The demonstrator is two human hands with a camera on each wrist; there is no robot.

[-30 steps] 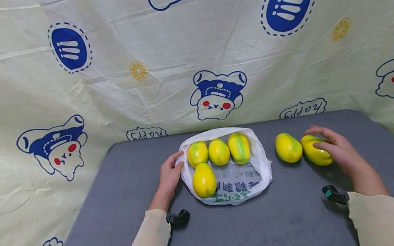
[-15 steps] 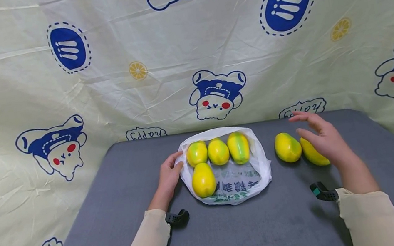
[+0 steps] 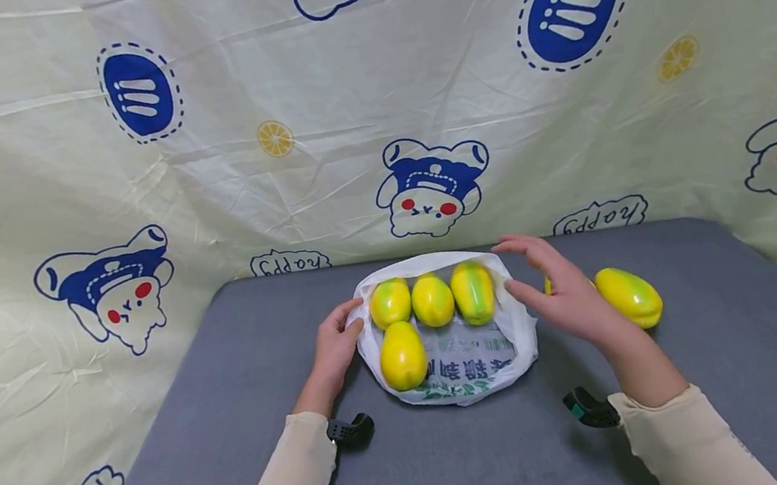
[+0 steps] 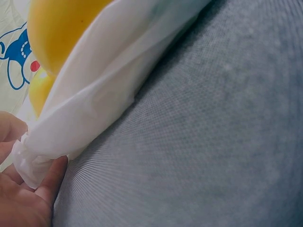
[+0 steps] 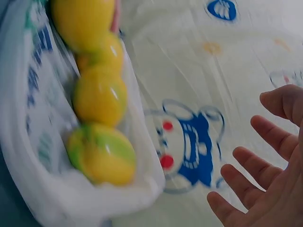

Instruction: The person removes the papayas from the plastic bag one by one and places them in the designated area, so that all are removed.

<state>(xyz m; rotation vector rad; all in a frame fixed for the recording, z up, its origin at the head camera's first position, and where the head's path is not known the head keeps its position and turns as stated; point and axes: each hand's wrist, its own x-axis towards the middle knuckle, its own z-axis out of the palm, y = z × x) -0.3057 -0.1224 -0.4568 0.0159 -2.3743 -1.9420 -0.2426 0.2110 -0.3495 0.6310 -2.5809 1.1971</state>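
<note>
L hand (image 4: 23, 201) grips bag (image 4: 90, 99), clearest L-wrist view.

A pale cloth (image 3: 198, 54) printed with upside-down cartoon figures (image 3: 433, 178) fills the upper frame; a grey worktop (image 3: 472, 463) spans the lower centre.

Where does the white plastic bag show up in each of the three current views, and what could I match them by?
Head: bag just below centre.
Left wrist: bag slants from lower left up to the top edge, pinched by the left hand.
Right wrist: bag fills much of the left side.
Shared landmark: yellow fruit inside it.
</note>
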